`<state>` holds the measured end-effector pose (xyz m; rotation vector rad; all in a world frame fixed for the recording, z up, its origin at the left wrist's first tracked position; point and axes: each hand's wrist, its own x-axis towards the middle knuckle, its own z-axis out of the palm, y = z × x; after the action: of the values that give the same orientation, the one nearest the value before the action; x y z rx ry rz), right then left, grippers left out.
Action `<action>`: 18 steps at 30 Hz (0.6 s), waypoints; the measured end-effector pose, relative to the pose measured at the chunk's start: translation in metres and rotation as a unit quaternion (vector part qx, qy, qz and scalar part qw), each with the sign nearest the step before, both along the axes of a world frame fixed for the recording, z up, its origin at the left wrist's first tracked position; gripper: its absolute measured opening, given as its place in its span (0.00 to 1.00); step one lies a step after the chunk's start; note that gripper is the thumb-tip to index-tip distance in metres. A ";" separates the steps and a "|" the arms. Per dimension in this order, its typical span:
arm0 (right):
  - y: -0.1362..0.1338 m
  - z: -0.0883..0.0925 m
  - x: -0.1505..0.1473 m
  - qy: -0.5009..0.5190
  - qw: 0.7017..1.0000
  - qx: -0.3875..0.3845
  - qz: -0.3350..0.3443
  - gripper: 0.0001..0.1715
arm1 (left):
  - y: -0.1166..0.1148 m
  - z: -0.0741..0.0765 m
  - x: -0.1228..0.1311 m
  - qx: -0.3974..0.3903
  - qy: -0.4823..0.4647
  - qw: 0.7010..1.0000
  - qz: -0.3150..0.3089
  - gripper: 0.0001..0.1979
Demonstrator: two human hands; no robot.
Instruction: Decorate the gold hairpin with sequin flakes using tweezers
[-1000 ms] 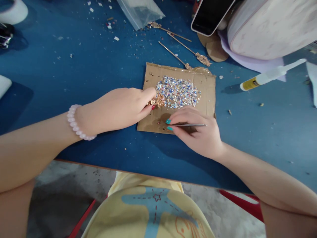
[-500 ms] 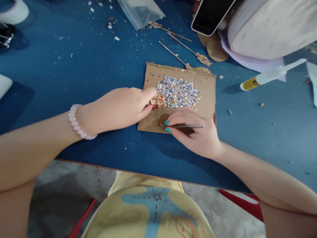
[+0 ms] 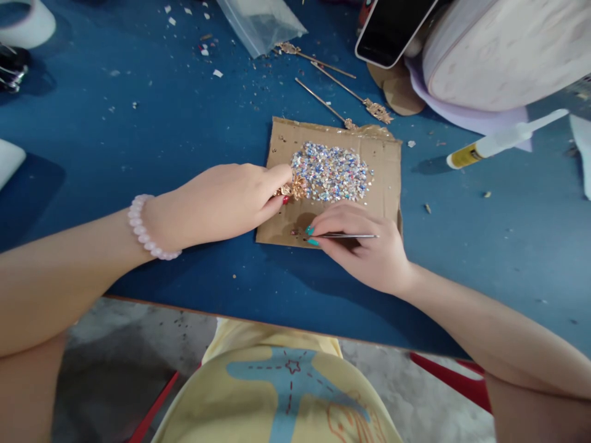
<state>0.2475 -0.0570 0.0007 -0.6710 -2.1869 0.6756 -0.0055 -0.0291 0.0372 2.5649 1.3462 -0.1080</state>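
Note:
My left hand (image 3: 226, 197) is closed on a gold flower-headed hairpin (image 3: 299, 187), at the left edge of a cardboard piece (image 3: 281, 221). Most of the pin is hidden inside the fist. In my right hand (image 3: 364, 246) a pair of thin metal tweezers (image 3: 346, 235) is pinched between thumb and fingers, pointing left, low over the cardboard's front part. Near the tweezer tips lies a tiny dark reddish bit (image 3: 294, 232); whether they touch it I cannot tell. A heap of small glittering rhinestones (image 3: 330, 172) in blue, white and other colours spreads over the cardboard, just beyond both hands.
Several gold hairpins (image 3: 378, 111) lie behind the cardboard, near a clear plastic bag (image 3: 263, 27). To the right are a glue bottle (image 3: 466, 155), a phone (image 3: 392, 31) and a large pale rounded object (image 3: 503, 55). A white roll (image 3: 39, 24) stands far left. Scraps litter the blue table (image 3: 184, 111).
The tweezers in my right hand have shifted very slightly, their tips seeming to draw back from the small reddish bit. My left hand keeps its place with the hairpin.

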 end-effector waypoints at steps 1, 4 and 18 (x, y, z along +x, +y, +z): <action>0.000 0.000 0.000 0.001 1.000 -0.003 0.001 0.10 | 0.000 0.000 0.000 0.000 -0.002 1.000 0.000 0.10; 0.000 0.000 0.000 0.002 1.000 -0.014 0.000 0.10 | 0.000 0.000 -0.001 -0.001 -0.006 1.000 -0.001 0.09; 0.006 0.005 0.006 0.024 0.999 -0.004 -0.020 0.09 | -0.002 0.007 0.002 0.007 0.060 0.998 -0.006 0.13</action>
<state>0.2537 -0.0513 0.0061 -0.6944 -2.1221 0.6721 -0.0031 -0.0314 0.0439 2.6146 1.3777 -0.2585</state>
